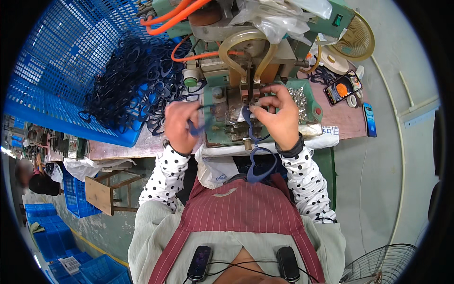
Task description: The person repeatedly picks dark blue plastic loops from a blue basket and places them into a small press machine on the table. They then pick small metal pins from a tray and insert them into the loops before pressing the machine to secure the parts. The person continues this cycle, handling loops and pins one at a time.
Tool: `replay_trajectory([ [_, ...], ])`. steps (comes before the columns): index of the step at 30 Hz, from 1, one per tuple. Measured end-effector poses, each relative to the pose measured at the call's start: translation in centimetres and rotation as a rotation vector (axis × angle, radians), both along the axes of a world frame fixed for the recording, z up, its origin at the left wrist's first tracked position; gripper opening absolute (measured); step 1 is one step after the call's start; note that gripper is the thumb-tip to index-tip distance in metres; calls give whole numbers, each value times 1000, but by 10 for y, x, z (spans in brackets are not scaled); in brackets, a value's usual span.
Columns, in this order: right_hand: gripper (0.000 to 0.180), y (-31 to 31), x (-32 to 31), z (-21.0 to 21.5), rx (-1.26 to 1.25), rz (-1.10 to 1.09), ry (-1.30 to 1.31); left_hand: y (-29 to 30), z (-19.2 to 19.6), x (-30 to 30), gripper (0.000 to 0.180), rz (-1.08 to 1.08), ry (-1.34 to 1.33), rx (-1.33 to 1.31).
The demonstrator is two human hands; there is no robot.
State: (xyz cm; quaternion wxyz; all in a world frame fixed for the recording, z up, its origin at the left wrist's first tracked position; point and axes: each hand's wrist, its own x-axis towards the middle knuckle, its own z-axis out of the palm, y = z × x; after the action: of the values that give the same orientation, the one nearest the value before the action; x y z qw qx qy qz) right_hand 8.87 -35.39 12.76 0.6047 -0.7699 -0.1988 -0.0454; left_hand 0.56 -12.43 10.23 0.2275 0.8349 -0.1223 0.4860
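Observation:
A dark blue glasses frame [261,163] with heart-shaped rims hangs below the working head of a green bench press [211,99]. My right hand [278,118] pinches its upper end between thumb and fingers, close under the press's metal tooling. To the left, my left hand [180,124] is smeared by motion, its fingers closed on a dark blue plastic piece [201,127]. That piece is blurred too, so its full shape cannot be made out. A green tray of small shiny metal parts [298,102] lies just right of my right hand.
A large blue basket [52,71] at the left holds a tangled pile of dark blue frames [127,80], some spilling onto the table. Orange hoses [177,16] cross above the press. Right are a phone [343,88], a blue packet [370,120] and a fan [353,37]. A wooden stool [100,195] stands lower left.

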Motion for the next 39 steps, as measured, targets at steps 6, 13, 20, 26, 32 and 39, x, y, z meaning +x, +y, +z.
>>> replay_trajectory([
  [6, 50, 12, -1, -1, 147, 24, 138, -46, 15, -11, 38, -384, -5, 205],
  [13, 55, -8, 13, -3, 145, 80, 109, -68, 26, -6, 36, -583, -79, 269],
  [20, 57, 11, 0, -5, 171, 31, 87, -41, 66, 8, 19, -315, 135, -806],
  [26, 61, 7, 2, -10, 199, 62, -7, -62, 24, -8, 31, -521, 18, 168],
  [32, 37, -86, 70, -81, -268, -476, -242, -84, -1, 4, 35, -615, 48, 220],
  [39, 29, -121, 52, -85, -740, -303, -190, -83, -4, 3, 35, -566, 32, 189],
])
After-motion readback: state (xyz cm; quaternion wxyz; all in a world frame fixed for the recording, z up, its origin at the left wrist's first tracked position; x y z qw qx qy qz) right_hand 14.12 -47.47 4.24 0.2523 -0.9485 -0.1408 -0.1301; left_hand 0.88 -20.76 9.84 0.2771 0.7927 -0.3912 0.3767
